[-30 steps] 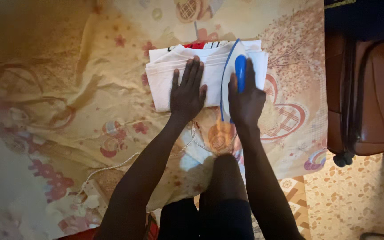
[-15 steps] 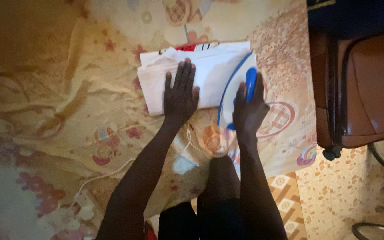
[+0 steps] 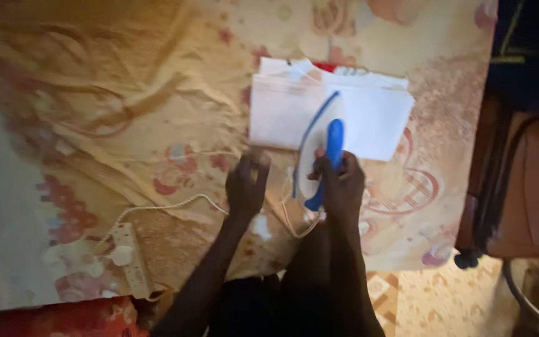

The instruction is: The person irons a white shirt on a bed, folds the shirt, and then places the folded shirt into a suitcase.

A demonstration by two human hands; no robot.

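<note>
Right hand (image 3: 339, 184) is wrapped tight around the blue handle of the iron (image 3: 319, 146), nose pointing toward the top of the frame onto the folded white cloth (image 3: 369, 118), center-right. Left hand (image 3: 246, 184) hovers blurred, fingers loosely curled, empty, just below the cloth's lower-left corner.

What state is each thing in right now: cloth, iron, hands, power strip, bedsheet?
Folded white cloth: lying flat on the sheet.
Iron: nose on the cloth's near edge, blue handle gripped.
Right hand: closed on the iron's handle.
Left hand: off the cloth, open, blurred.
Power strip: one plug in.
Patterned bedsheet: spread out, wrinkled.
</note>
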